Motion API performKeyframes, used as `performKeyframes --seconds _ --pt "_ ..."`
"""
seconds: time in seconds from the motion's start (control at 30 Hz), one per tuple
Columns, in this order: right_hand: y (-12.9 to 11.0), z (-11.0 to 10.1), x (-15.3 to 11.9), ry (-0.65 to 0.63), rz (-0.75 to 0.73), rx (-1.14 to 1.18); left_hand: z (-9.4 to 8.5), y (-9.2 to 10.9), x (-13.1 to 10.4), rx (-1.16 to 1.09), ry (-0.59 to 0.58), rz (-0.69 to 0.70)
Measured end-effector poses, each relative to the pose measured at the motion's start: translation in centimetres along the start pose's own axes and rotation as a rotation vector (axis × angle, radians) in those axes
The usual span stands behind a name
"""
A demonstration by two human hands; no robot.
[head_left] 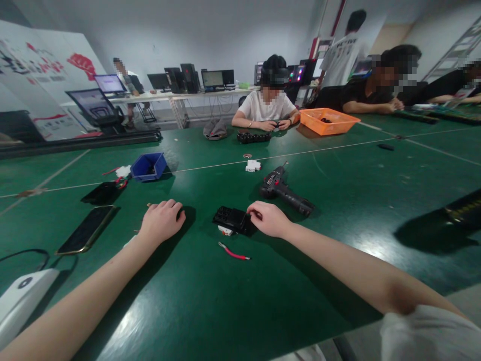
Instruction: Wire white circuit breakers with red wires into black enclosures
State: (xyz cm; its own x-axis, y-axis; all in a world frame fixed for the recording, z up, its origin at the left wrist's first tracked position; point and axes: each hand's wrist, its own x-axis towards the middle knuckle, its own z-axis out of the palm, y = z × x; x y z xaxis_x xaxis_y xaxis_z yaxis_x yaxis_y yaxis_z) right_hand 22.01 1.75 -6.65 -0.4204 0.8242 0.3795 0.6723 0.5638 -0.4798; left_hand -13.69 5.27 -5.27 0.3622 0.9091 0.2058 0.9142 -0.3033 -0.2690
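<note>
A black box-shaped part [233,218] lies at the middle of the green table [195,311], with a small white and orange piece [226,230] under its near edge. My right hand [268,218] is at the right end of the black part, fingers curled and pinched against it. To the left, my left hand [162,220] rests on the table with bent fingers; what lies under them is hidden. A short red cable [233,252] with metal ends lies in front of the black part. Beyond my right hand is a black power screwdriver [286,190].
A blue bin [149,167], a phone [87,229] and a black case [100,192] are at the left. A white part [253,166] lies beyond the screwdriver. Across the table, a person [268,95] handles something near an orange basket [327,122].
</note>
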Motion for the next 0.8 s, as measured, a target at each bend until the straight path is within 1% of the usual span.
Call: performKeyframes --seconds 0.2,0.37,0.63,0.8 --pt "-0.11 -0.11 0.02 -0.014 0.004 -0.012 -0.39 0.04 0.03 0.013 -0.001 -0.021" --pt "0.04 -0.01 0.06 -0.032 0.002 -0.015 -0.62 0.08 -0.06 0.031 -0.012 -0.004" --pt "-0.08 0.01 0.14 -0.034 0.006 -0.026 -0.1 0.01 -0.14 0.043 0.022 -0.004" --pt "-0.16 -0.02 0.13 -0.029 0.014 -0.029 -0.21 0.02 -0.25 0.054 0.045 -0.006"
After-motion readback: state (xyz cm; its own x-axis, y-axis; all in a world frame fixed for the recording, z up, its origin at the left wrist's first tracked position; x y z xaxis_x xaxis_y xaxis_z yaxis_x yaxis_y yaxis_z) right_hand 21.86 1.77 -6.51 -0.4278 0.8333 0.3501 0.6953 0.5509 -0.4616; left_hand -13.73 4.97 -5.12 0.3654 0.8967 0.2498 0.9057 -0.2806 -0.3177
